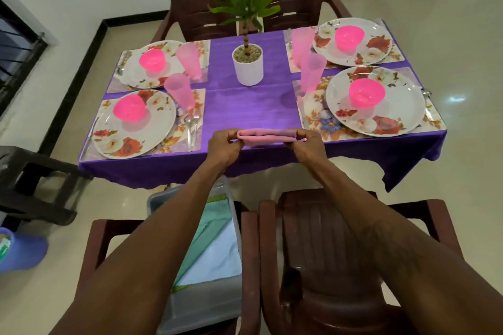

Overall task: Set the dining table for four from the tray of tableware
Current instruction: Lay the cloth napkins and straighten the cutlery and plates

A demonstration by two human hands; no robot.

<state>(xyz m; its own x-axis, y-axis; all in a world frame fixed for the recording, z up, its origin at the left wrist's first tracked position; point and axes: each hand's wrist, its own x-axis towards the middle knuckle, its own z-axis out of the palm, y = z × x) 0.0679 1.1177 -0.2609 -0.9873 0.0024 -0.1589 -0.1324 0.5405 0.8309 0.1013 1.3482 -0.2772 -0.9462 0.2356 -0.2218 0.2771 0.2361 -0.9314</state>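
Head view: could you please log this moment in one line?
left hand: pinches pink napkin | right hand: pinches other end | tray: holds cloths

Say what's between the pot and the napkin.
Head view: only bare purple tablecloth lies between the pot and the napkin, which the left hand and right hand pinch at its ends.

left grip (224,144): pinches cloth (266,136) | right grip (309,145): pinches cloth | level, apart

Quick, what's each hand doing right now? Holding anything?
Left hand: closed, pinching the left end of the folded pink napkin.
Right hand: closed, pinching the right end of the same napkin.
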